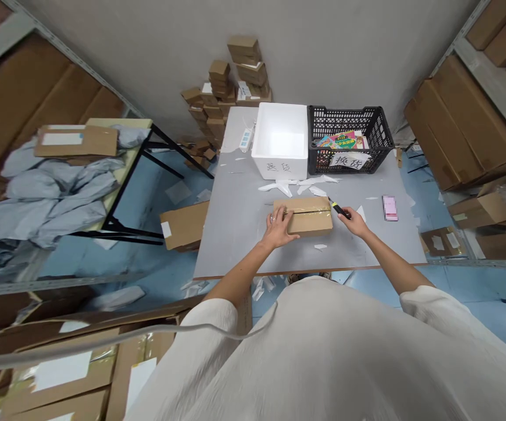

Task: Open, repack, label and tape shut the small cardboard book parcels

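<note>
**Steadying a box while the knife sits at its end**

The left hand (279, 231) grasps one end of the cardboard box (312, 223), fingers over its top and thumb at the near side. The right hand (355, 223) is closed round a knife (341, 211), its tip pointing at the box's far corner on that side. Whether the blade touches the cardboard is too small to tell.

The box lies flat on the table (235, 234), between the two hands. A dark seam runs along its top, between the left fingers and the shiny tape (324, 214) nearest the knife. Paper scraps (283, 187) lie just beyond the grip, with a white bin (279, 168) behind them.

The step in hand looks like work on the taped end. A move of the blade there calls for a firm left hold, fingers out of its line, and a shallow, controlled stroke.
</note>
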A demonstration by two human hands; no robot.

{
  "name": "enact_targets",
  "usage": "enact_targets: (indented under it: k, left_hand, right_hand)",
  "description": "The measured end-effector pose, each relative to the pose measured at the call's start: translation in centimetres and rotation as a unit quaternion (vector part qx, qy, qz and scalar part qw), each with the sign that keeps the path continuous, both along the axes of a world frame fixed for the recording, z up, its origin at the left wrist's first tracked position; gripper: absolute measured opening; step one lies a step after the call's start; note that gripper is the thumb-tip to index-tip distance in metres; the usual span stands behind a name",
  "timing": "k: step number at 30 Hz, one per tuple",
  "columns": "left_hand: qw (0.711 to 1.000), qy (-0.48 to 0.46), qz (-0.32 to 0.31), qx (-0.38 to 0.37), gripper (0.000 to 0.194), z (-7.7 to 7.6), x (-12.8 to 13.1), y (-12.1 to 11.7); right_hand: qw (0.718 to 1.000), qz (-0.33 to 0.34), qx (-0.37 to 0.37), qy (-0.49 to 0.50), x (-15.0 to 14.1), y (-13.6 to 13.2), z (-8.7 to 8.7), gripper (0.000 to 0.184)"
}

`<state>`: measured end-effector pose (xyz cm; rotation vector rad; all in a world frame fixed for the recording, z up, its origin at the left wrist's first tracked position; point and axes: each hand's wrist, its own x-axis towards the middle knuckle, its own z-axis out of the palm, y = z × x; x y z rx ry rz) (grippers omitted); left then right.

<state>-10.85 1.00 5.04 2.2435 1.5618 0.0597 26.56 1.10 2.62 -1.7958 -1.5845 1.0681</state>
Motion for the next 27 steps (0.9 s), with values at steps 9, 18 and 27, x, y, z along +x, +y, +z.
enact_targets:
  k: [9,18,27]
  left_hand:
    - [0.983,-0.056,0.146,-0.094,0.108,-2.6,-1.9,-1.0]
    - [0.982,-0.064,0.141,-0.105,0.106,-1.5,-1.8,0.8]
    - [0.975,-0.104,0.153,-0.127,0.093,-0.8,-0.9,6.1]
  right_hand:
    - [0.997,0.012,-0.032,0.072,-2.8,-1.2,-1.1,0.066]
    - [0.997,-0.045,-0.009,0.063,-2.8,-1.4,-0.7,0.055]
    - [0.988,-0.101,-0.001,0.119,-2.2,1.7,0.3,0.065]
